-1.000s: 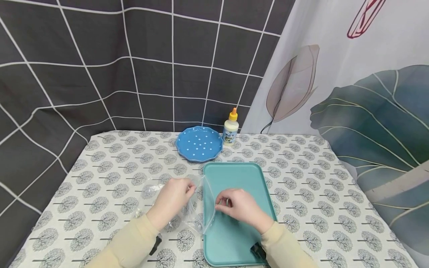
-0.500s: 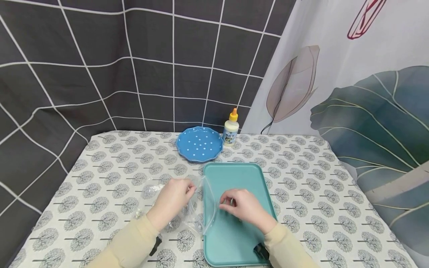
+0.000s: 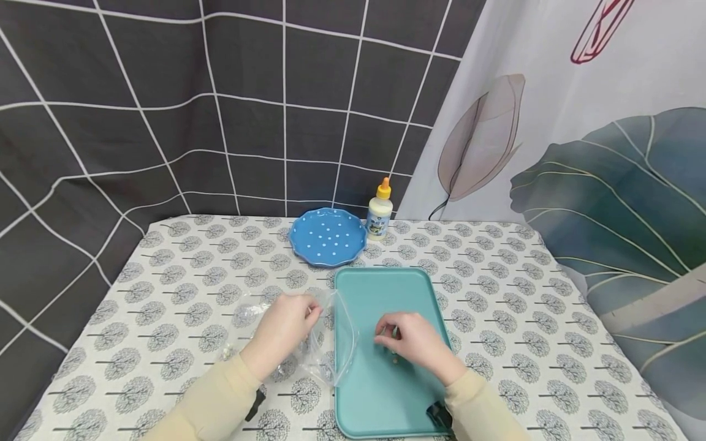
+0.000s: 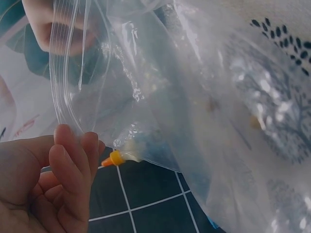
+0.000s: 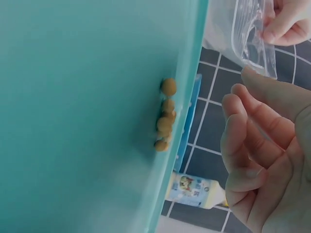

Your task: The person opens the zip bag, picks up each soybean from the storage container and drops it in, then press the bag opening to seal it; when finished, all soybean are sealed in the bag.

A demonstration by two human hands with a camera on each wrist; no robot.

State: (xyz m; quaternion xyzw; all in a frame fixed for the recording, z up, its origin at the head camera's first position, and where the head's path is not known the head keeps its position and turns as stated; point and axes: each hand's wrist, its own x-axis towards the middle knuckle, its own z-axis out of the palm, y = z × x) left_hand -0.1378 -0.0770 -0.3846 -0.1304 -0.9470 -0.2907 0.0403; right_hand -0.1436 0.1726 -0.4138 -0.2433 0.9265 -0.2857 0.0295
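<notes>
My left hand (image 3: 284,327) pinches the rim of a clear zip bag (image 3: 325,361), whose mouth gapes toward the right and overlaps the tray's left edge. In the left wrist view, fingers and thumb meet at the ridged zip strip of the bag (image 4: 141,92). Over the turquoise tray (image 3: 369,398) hovers my right hand (image 3: 413,343), its fingers loosely bent with nothing between them in the right wrist view. Several small brown balls (image 5: 168,87) lie bunched on the tray; in the head view the hand mostly hides them.
Behind the tray stand a blue scalloped plate (image 3: 328,237) with white dots and a squeeze bottle (image 3: 379,211) with a yellow cap. A tree-print cloth (image 3: 518,331) covers the table. A dark gridded curtain (image 3: 242,122) hangs along the back.
My right hand has drawn away from the bag's mouth, moving right over the tray. The left hand and the bag have stayed in place.
</notes>
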